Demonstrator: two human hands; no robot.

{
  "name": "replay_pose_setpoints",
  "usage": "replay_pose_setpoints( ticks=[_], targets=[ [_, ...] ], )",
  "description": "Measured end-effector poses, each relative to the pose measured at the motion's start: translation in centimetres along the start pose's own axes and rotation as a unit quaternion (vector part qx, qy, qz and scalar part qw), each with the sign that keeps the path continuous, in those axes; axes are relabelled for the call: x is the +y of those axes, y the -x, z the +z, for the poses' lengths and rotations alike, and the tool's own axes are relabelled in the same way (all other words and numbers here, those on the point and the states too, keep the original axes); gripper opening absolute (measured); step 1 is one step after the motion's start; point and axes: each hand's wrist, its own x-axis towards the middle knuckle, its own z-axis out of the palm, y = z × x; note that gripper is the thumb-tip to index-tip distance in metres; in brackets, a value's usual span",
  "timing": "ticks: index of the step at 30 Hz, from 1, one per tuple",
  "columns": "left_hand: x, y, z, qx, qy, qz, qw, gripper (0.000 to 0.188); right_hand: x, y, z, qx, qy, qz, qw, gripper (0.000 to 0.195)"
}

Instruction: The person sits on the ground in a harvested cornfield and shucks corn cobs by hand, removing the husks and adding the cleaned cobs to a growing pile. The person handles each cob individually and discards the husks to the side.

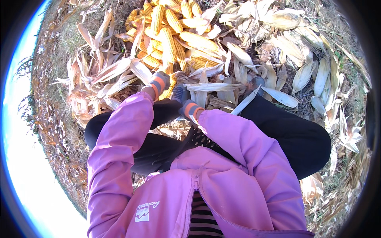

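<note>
My left hand [159, 83], in a grey and orange knit glove, is curled at the near edge of a pile of husked yellow corn cobs [168, 44]. A single yellow corn cob [167, 91] runs along the underside of this hand; whether the fingers grip it is hidden. Lower and to the right, my right hand [191, 110] wears a matching glove. It is bent inward beside a grey shoe [178, 92], and its fingers and anything within them cannot be made out. Dry husks [214, 87] lie just beyond it.
Unhusked corn ears [303, 77] are heaped in an arc at the right. Loose pale husks [98, 74] pile up on the left. My bent legs in black trousers [285, 134] frame the work area. Dry grass and stalks [59, 119] cover the ground around.
</note>
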Motion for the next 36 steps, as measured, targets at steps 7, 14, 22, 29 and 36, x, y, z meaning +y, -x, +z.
replay_pose_setpoints(
  ticks=[7,14,22,29,36],
  targets=[
    [8.9,-7.4,-14.0,0.349,0.517,-0.421,0.658,0.013,0.2,-1.8,-1.1,0.094,-0.081,0.083,0.989,0.02],
    [11.7,-9.6,-22.2,0.475,0.544,-0.314,0.617,0.013,-2.2,3.8,-16.5,0.148,-0.189,0.034,0.97,0.027],
    [13.6,-14.1,-22.8,0.502,0.651,-0.252,0.511,0.01,10.1,6.5,-23.4,0.358,-0.206,0.163,0.896,0.022],
    [16.2,-15.9,-19.2,0.425,0.678,-0.29,0.525,0.027,20.7,7.2,-19.1,0.345,-0.095,0.391,0.848,0.034],
    [17.1,-16.8,-19.7,0.33,0.692,-0.271,0.582,0.032,22.1,5.3,-17.3,0.28,0.046,0.405,0.869,0.038]
  ],
)
